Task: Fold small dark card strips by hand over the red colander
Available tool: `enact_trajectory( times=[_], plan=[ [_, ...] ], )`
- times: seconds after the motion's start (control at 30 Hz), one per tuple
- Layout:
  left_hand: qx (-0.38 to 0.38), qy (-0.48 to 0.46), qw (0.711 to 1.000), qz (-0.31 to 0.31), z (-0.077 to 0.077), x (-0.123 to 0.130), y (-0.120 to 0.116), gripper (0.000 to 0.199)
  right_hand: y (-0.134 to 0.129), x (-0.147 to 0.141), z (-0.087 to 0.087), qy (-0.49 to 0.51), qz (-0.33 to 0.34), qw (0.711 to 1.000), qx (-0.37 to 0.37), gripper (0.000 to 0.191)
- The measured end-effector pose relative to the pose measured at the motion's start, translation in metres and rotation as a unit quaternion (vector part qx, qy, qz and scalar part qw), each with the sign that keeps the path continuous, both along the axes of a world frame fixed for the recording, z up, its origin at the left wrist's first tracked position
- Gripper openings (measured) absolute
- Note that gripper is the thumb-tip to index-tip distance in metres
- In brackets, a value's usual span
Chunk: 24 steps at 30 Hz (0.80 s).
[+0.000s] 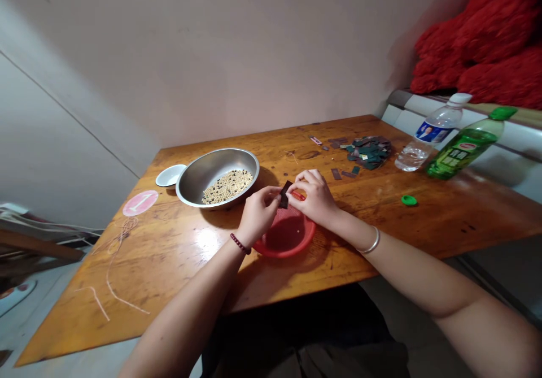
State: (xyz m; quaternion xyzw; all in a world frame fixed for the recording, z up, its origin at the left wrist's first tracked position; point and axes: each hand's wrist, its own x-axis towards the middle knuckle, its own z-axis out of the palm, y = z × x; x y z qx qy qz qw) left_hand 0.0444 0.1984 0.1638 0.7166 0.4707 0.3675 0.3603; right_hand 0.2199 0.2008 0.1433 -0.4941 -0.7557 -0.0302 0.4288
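A small dark strip (285, 195) is held up over a red mesh basket (288, 237). My left hand (261, 211) pinches its left side between thumb and fingers. From the right, my right hand (312, 194) touches the strip with closed fingertips. One small pale speck lies inside the basket. Left of the hands stands a steel bowl (190, 180) with pale and dark beans (228, 187) in it. Behind and to the right sits a pile of dark green and brown scraps (370, 152), with several loose brown pieces (336, 173) near it.
A white dish (169, 176), a pink round tag (140, 203) and tangled string (116, 242) lie on the wooden table (178, 287) at left. A clear bottle (427, 135), a green bottle (466, 146) and a green cap (409, 200) are at right.
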Motion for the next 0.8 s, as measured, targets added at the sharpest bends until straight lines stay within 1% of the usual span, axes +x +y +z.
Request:
enact_trajectory(
  times=[0.23,0.5,0.7,0.8],
  plan=[
    [0.002,0.011,1.000,-0.008,-0.0016,-0.0008,0.0007,0.027,0.0006,-0.0002,0.0007,0.010,0.012,1.000,-0.013,0.004],
    [-0.008,0.000,1.000,-0.006,-0.0004,-0.0003,0.0003,0.026,0.0034,0.0022,-0.0003,0.059,0.003,0.997,-0.041,0.001],
    [-0.001,0.001,1.000,-0.006,-0.0016,-0.0006,0.0013,0.026,0.0031,0.0019,-0.0007,0.055,0.008,0.997,-0.056,0.001],
    [-0.005,0.004,1.000,-0.008,-0.0015,-0.0004,0.0009,0.026,0.0028,0.0020,-0.0005,0.047,0.015,0.998,-0.047,0.002]
  ],
)
